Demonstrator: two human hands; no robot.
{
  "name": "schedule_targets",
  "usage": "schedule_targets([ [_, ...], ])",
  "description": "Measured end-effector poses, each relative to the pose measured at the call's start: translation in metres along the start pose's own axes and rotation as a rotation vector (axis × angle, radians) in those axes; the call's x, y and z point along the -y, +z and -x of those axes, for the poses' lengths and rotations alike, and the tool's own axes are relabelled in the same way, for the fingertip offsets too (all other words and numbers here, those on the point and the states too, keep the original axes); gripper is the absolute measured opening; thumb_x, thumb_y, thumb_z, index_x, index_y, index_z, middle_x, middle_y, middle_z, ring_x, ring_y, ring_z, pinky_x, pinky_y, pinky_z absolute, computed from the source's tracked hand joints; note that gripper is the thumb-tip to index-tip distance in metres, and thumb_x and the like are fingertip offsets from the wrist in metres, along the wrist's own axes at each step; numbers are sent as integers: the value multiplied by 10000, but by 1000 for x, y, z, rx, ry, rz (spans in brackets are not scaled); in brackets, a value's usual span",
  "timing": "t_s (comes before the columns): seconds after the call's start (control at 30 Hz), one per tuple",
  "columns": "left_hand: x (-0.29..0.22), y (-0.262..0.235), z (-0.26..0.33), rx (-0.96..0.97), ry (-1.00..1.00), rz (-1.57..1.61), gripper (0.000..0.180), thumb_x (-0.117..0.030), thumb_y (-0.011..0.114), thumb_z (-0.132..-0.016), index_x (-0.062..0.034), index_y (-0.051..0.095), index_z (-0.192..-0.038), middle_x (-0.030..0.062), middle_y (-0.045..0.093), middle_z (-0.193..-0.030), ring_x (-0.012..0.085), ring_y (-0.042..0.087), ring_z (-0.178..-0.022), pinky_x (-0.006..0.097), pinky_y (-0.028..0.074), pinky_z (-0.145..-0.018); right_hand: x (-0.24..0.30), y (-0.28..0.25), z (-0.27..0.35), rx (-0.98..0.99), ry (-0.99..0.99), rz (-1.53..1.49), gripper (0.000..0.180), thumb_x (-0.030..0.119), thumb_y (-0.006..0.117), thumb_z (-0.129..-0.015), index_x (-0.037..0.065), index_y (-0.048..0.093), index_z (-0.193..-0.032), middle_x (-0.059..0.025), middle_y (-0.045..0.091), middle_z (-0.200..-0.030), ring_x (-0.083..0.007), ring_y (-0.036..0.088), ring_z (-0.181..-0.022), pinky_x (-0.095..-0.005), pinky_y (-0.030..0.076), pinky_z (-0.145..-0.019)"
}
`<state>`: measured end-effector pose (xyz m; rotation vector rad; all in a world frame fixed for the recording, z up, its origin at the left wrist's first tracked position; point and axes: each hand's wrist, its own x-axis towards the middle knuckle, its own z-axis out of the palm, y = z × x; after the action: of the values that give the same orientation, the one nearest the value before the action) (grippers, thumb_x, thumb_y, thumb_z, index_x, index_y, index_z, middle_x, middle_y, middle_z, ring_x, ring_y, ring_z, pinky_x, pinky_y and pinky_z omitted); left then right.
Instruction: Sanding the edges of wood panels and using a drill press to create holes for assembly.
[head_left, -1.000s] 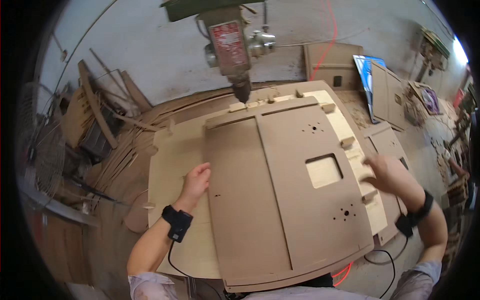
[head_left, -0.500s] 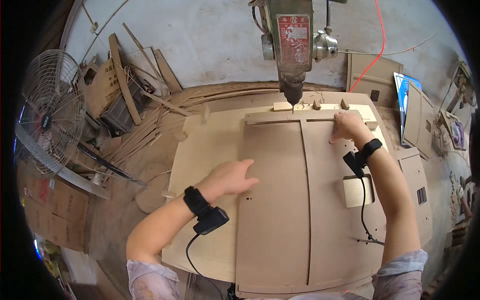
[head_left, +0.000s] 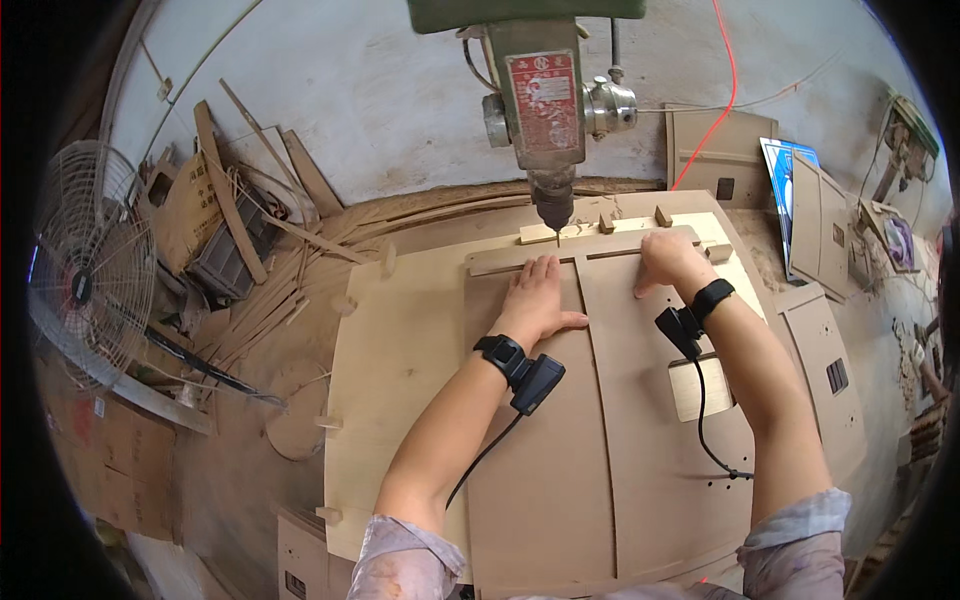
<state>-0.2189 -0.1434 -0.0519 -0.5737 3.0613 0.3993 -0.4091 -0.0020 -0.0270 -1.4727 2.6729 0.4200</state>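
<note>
Head view: left hand (head_left: 538, 303) spread flat, right hand (head_left: 670, 260) curled, grip unclear, apparently positioning the grooved panel (head_left: 545, 450); next calls for alignment beneath the drill bit (head_left: 558, 240).

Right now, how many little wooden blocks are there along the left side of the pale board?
4: the first block is by the far corner, the second block just nearer, the third block closer still, and the fourth block near the close end.
</note>
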Motion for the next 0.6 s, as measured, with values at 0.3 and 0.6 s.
schedule_targets([
  [0.3, -6, -5, 2, -52, -75, -31, 1110, -568, 800, -556, 77, 324, -1323, 233, 356, -1348, 361, 326, -1299, 392, 342, -1067, 2, 3, -3, 22, 5, -80, 541, 466, 838, -545, 48, 720, -868, -136, 688, -887, -303, 656, -863, -375, 520, -764],
  [0.6, -5, -8, -9, -10, -67, -132, 1114, -605, 795, -516, 55, 371, -1306, 217, 405, -1314, 350, 413, -1224, 395, 419, -997, 3, -1, -4, 34, -7, -41, 548, 481, 841, -524, 66, 724, -863, -119, 693, -881, -278, 664, -855, -354, 524, -746],
])
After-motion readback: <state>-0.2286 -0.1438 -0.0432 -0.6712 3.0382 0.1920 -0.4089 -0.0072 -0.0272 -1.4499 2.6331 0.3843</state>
